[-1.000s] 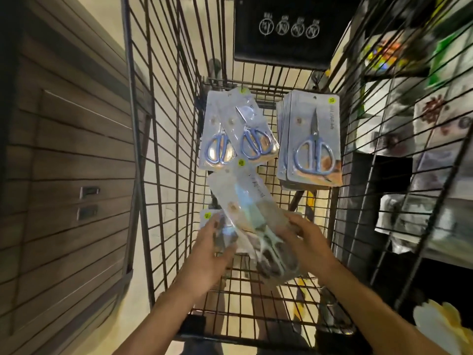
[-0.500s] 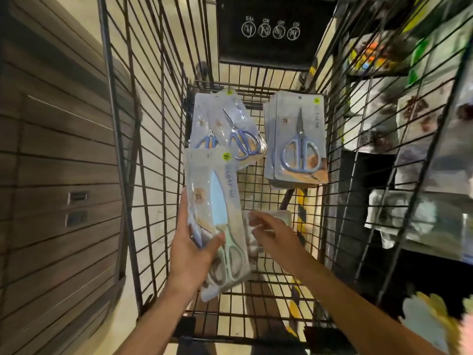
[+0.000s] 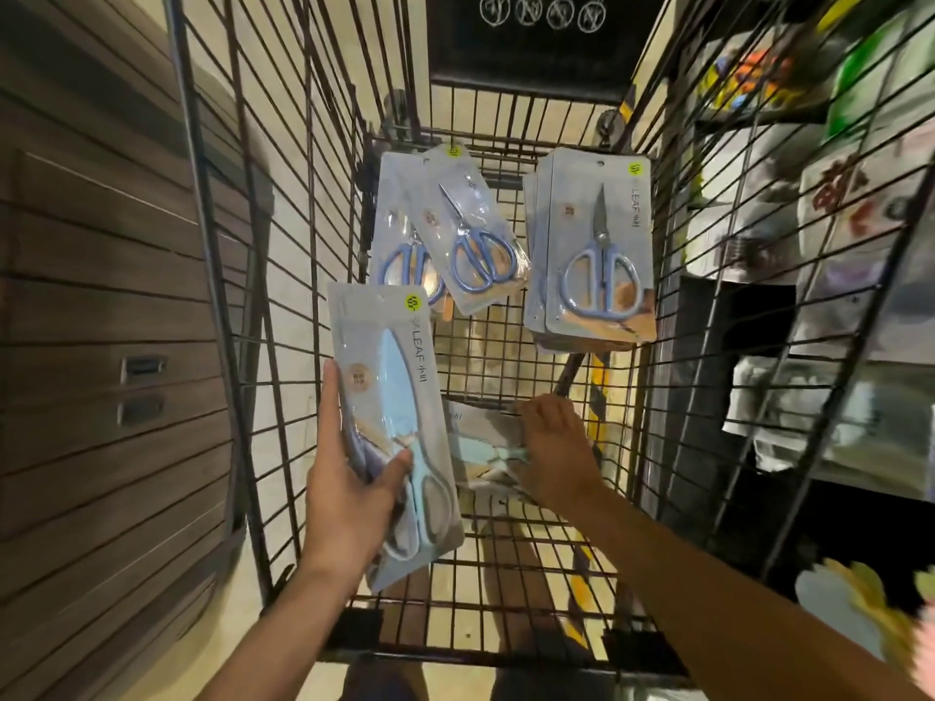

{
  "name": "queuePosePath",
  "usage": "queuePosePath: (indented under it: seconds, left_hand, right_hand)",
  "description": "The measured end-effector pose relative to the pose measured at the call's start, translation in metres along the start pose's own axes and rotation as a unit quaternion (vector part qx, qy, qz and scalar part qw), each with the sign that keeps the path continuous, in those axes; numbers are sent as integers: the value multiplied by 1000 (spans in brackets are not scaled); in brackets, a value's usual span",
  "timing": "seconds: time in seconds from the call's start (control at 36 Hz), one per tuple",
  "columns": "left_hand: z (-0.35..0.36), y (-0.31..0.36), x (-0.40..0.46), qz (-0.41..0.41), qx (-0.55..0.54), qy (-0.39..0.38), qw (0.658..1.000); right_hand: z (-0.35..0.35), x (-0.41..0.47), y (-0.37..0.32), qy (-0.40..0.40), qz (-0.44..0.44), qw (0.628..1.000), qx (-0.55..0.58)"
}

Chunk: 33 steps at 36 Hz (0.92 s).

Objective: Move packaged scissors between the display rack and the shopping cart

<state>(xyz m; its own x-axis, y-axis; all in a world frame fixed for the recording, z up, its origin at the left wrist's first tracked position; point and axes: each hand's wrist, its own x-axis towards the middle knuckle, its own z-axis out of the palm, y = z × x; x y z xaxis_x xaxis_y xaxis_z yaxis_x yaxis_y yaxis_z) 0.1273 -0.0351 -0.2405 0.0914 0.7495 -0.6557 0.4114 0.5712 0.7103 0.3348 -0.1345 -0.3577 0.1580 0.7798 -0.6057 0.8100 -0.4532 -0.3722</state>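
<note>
I look down into a black wire shopping cart (image 3: 506, 589). My left hand (image 3: 349, 488) grips a tall pack of light-blue scissors (image 3: 399, 427) upright over the cart's left side, thumb across its front. My right hand (image 3: 551, 447) reaches down onto another pack of pale scissors (image 3: 485, 447) lying on the cart floor; its fingers curl over the pack's edge. Two packs of blue-handled scissors (image 3: 455, 235) lean at the far left of the cart. A stack of similar packs (image 3: 597, 255) leans at the far right.
A wood-panelled wall (image 3: 101, 346) runs along the left. Shelves with packaged goods (image 3: 835, 245) show through the cart's right wire side. A black sign panel (image 3: 536, 37) hangs on the cart's far end. Bare wire floor lies near me.
The left hand has taken the tall pack alone and raised it to the left. The right hand let go of it and dropped onto the pack on the cart floor.
</note>
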Motion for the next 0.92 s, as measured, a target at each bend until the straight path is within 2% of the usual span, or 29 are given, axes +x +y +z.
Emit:
queuePosePath:
  seconds: [0.11, 0.28, 0.39, 0.53, 0.64, 0.72, 0.92]
  left_hand:
    - [-2, -2, -1, 0, -11, -1, 1000]
    - [0, 1, -5, 13, -6, -6, 1000]
    - [-2, 6, -10, 25, -1, -7, 1000]
    - [-5, 41, -28, 54, 11, -7, 998]
    - [-14, 82, -54, 84, 34, -9, 996]
    - [-24, 122, -79, 114, 43, -2, 993]
    - [-63, 212, -152, 226, 75, -6, 971]
  right_hand:
    - [-16, -3, -4, -46, -26, 998, 20]
    - [-32, -7, -12, -156, -74, 985, 11]
    - [-44, -15, -13, -159, -76, 984, 30]
    - [-77, -40, -18, -80, -29, 986, 144]
    - [-122, -72, -31, -19, -16, 960, 280]
    - [-164, -101, -49, 20, -2, 947, 320]
    - [-264, -187, -98, 144, -11, 885, 443]
